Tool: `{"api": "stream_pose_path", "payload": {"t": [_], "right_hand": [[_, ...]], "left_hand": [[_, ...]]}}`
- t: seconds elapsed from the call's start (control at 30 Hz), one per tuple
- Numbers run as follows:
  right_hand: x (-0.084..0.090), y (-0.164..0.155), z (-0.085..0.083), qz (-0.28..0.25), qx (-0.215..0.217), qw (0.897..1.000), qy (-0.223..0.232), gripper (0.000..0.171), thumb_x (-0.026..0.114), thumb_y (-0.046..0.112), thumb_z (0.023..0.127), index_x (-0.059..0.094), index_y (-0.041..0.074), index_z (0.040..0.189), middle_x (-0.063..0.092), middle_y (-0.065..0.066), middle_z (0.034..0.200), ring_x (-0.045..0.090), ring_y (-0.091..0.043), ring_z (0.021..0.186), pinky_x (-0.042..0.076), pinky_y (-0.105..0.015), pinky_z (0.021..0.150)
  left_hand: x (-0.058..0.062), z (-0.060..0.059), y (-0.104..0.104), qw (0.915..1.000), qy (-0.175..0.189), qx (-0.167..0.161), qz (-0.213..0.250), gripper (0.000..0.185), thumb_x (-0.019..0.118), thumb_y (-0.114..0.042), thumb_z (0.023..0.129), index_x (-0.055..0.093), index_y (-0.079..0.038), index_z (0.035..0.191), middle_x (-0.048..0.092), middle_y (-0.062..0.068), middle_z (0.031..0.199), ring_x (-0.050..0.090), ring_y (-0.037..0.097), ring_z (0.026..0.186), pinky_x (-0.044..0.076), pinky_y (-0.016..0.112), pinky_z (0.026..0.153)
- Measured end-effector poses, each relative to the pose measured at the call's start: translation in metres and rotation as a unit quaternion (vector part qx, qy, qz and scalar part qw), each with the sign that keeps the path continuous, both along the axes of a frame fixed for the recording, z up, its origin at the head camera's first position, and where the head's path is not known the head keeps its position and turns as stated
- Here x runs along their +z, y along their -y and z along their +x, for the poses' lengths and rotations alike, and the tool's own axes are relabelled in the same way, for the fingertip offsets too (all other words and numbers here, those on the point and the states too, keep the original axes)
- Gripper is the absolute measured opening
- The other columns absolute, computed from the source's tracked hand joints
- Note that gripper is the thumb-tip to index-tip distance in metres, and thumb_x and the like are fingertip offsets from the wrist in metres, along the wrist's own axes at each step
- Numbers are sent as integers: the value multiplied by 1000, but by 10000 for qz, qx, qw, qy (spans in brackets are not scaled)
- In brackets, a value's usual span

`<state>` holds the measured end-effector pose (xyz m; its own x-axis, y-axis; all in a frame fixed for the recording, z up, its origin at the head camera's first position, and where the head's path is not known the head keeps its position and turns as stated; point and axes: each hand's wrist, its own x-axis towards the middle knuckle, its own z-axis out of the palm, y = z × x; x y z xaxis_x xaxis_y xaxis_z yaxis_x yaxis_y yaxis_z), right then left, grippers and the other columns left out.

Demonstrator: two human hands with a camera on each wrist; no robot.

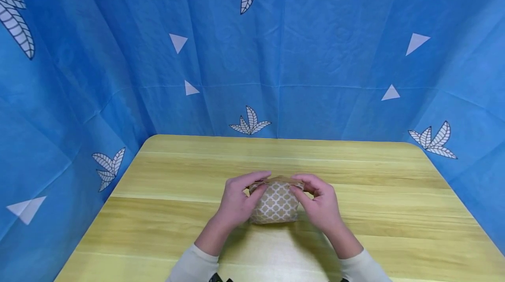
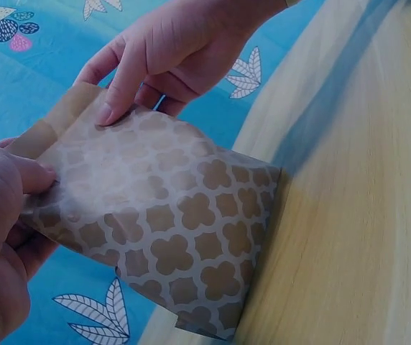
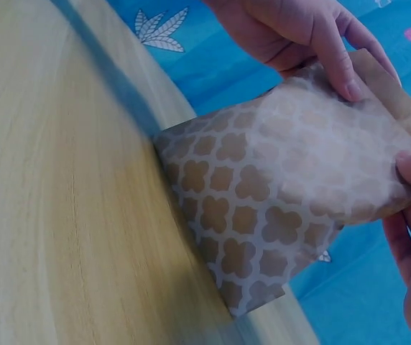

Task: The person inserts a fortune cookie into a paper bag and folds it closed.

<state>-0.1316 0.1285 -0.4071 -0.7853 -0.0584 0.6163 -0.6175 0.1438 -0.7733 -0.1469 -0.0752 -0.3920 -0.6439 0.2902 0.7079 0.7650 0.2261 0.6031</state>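
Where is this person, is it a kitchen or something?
Probably not a kitchen: it looks like a small craft or recording booth. Blue leaf-printed cloth hangs on three sides of a light wooden table, where both hands hold a patterned paper bag.

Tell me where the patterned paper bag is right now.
In the head view the patterned paper bag stands on the wooden table, near its front centre, between the left hand and right hand, which pinch its top edge.
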Motion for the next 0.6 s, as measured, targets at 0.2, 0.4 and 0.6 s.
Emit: {"api": "stream_pose_path", "payload": {"t": [0.2,0.4,0.6], "right_hand": [[0,0,-2,-76,295,9991,-292,25,61,-25,74,66,-9,92,66,-21,90,65,-27,80,55,-29,68],[-1,-2,-2,-93,512,9965,-648,28,68,-26,66,66,-9,88,65,-23,92,64,-24,86,55,-30,68],[-3,-2,-2,-28,307,9964,-795,24,71,-20,67,69,-6,86,67,-20,88,63,-24,79,53,-26,65]], "left_hand": [[-18,-10,2,9998,-96,-137,-51,29,61,13,80,72,-5,100,69,6,96,62,13,68,51,20,57],[-23,-10,4,9996,150,-167,-147,30,63,6,76,72,-10,101,67,0,100,60,8,72,51,20,54],[-24,-10,1,9995,-250,-118,-120,17,67,-9,81,71,-7,98,66,1,96,59,7,74,50,19,52]]}}
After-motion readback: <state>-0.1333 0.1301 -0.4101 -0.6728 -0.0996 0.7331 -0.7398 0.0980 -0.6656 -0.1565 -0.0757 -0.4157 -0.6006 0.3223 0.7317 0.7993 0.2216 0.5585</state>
